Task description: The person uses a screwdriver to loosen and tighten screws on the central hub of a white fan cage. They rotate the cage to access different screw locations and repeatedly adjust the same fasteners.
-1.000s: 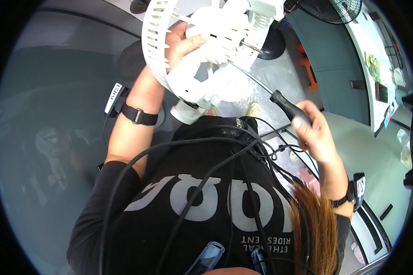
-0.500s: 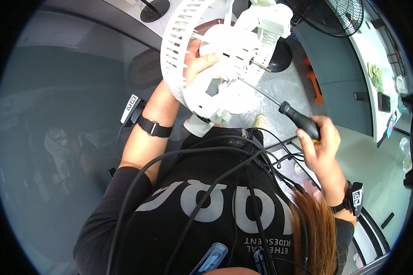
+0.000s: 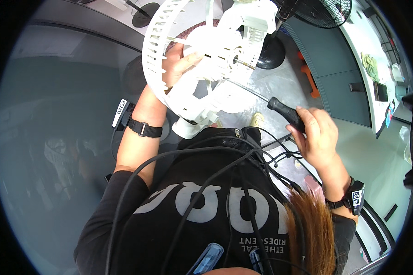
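Note:
A white plastic fan housing (image 3: 195,98) with a slotted, curved rim is held up in front of me. A thin metal shaft (image 3: 247,64) sticks out of its middle. My left hand (image 3: 175,68) grips the housing inside the rim, thumb over the central part and the other fingers mostly hidden. In my right hand (image 3: 317,135) is a screwdriver (image 3: 287,112) with a black handle. Its blade points up and left, and the tip meets the housing just below the shaft, where glare hides the exact spot.
Black cables (image 3: 170,153) cross my shirt and waist. At the upper right, a black fan (image 3: 319,11) stands near a grey cabinet (image 3: 342,91). A white counter (image 3: 360,59) holds a green cloth (image 3: 369,66) and a phone (image 3: 381,91). The glossy grey surface (image 3: 55,137) spreads on the left.
The housing and my left hand have shifted a little left in view. My right hand has slid its grip, its fingers now lying farther up the handle; the screwdriver tip stays at the housing.

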Demonstrator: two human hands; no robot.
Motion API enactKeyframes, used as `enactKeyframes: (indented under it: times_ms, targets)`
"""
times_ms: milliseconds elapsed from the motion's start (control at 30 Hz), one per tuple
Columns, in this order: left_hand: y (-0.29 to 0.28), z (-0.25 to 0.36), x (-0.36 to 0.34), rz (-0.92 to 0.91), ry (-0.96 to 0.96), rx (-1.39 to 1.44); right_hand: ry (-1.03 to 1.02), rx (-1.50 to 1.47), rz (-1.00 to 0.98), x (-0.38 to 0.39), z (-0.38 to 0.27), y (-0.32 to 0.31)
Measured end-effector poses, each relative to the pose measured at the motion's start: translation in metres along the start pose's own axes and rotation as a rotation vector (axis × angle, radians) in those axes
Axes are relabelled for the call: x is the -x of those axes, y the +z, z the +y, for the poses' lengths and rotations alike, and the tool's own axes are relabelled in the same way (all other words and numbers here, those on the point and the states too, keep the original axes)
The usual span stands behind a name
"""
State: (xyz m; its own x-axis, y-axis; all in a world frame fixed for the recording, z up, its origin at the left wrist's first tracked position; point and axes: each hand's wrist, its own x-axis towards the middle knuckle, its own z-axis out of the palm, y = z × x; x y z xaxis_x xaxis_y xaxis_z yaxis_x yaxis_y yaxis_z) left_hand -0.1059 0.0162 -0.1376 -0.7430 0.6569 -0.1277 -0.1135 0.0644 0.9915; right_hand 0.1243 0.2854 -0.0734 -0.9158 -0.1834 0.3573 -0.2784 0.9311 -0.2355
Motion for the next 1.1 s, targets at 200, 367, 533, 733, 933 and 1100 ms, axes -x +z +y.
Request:
enactKeyframes:
  times_ms: [200, 367, 533, 733, 933, 1100]
  targets:
    - [0.009, 0.000, 0.002, 0.068, 0.095, 0.066, 0.017, -0.146, 0.058, -0.004, -0.004, 0.006]
    - [0.011, 0.005, 0.004, 0.077, 0.056, 0.093, 1.401, -1.523, -0.198, 0.001, -0.006, 0.014]
    - [0.006, 0.005, 0.001, -0.030, 0.094, 0.028, 0.853, -1.306, -0.391, 0.002, -0.011, -0.003]
    - [0.004, 0.004, 0.000, -0.063, 0.042, 0.037, -0.067, 0.103, 0.065, -0.013, -0.002, -0.007]
    - [0.009, 0.007, 0.002, -0.063, 0.108, 0.012, -0.066, 0.040, -0.050, -0.013, -0.002, -0.002]
    - [0.012, 0.009, 0.004, -0.003, 0.109, 0.014, 0.855, -0.906, -0.176, -0.013, -0.009, 0.007]
